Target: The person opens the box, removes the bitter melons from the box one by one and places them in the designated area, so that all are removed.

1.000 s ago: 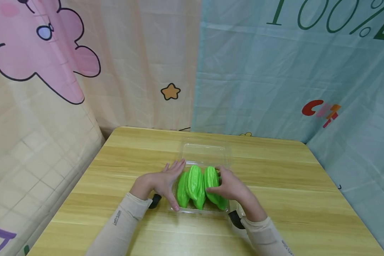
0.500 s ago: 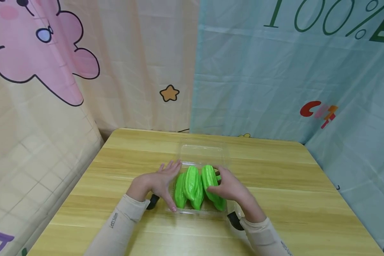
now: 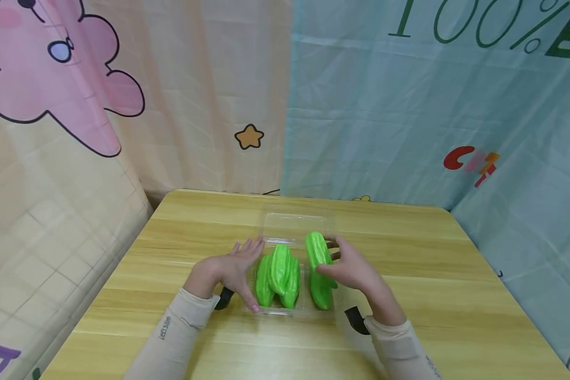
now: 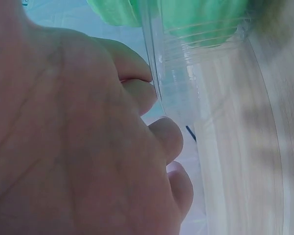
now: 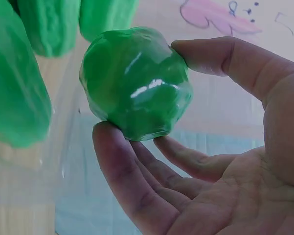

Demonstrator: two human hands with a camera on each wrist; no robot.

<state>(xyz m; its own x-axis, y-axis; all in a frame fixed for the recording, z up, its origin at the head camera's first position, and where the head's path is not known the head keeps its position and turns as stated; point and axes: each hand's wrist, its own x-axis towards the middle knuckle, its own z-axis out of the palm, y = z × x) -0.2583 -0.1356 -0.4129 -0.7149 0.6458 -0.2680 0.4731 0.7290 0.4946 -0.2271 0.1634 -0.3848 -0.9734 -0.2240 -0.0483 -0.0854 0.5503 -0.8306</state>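
Note:
In the head view my right hand (image 3: 351, 264) pinches a bright green, ridged bitter melon (image 3: 317, 250) between thumb and fingertips, over the right side of a clear plastic box (image 3: 285, 312). The right wrist view shows the melon's rounded, glossy end (image 5: 137, 83), thumb on one side and fingertips on the other. Other green bitter melons (image 3: 280, 269) lie side by side in the box's left part. My left hand (image 3: 235, 269) spreads along the box's left side, thumb at the front corner. The left wrist view has the fingers (image 4: 137, 95) against the clear wall (image 4: 156, 63).
The box's clear lid (image 3: 296, 224) is folded back on the wooden table (image 3: 209, 221). Behind the table hang printed curtains, beige (image 3: 195, 105) on the left and blue (image 3: 385, 116) on the right. Long beige sleeves cover both forearms.
My right hand has lifted its bitter melon and moved it rightward, widening the gap to the others. The left hand stays at the box's side. The head view has shifted slightly.

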